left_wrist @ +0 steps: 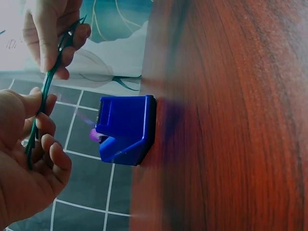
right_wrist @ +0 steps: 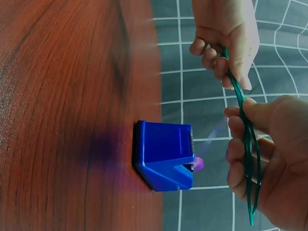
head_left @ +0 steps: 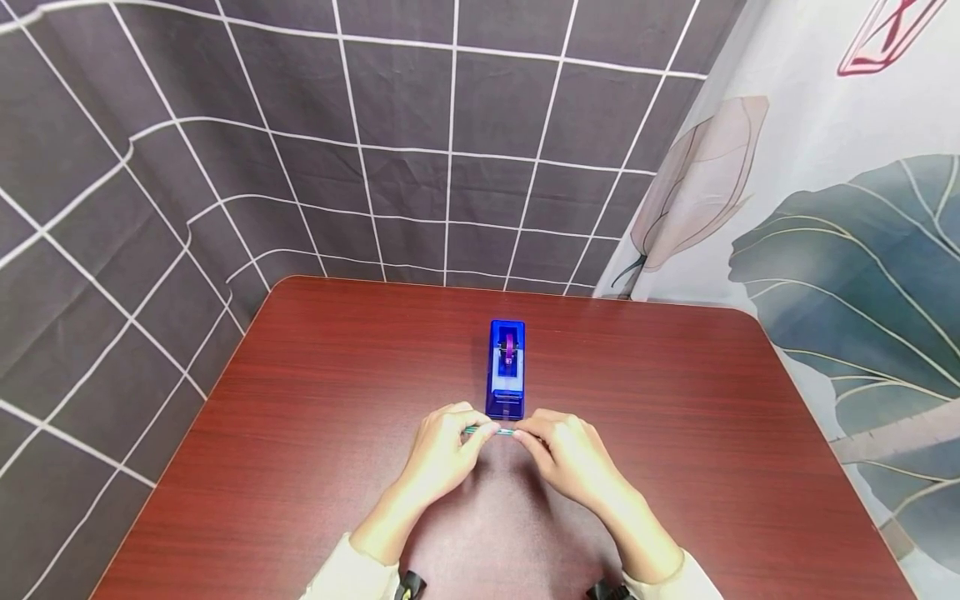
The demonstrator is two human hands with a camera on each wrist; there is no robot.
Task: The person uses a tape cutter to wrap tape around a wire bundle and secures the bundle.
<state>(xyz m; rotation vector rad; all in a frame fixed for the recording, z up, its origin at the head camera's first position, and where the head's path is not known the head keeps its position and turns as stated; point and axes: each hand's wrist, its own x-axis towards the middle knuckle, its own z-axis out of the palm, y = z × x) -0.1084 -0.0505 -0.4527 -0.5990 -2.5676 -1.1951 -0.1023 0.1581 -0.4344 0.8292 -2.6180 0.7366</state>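
Observation:
Both hands hold a thin bundle of green strands [right_wrist: 250, 144], looped at one end and resembling cord or wire. My left hand [head_left: 446, 454] pinches one part between thumb and fingers, and my right hand [head_left: 570, 457] pinches the other. A short stretch of the bundle shows between the fingertips. Just beyond the hands stands a blue tape dispenser [head_left: 507, 383] with a purple-looking tape roll [head_left: 510, 348]. From its cutting edge a clear strip of tape [right_wrist: 211, 138] reaches toward the bundle; the fingers hide where it ends.
The dispenser and hands are over a reddish-brown wooden table [head_left: 337, 375]. Behind it hangs a dark grey curtain [head_left: 397, 100] with a white grid. A pale leaf-patterned curtain [head_left: 810, 275] hangs on the right.

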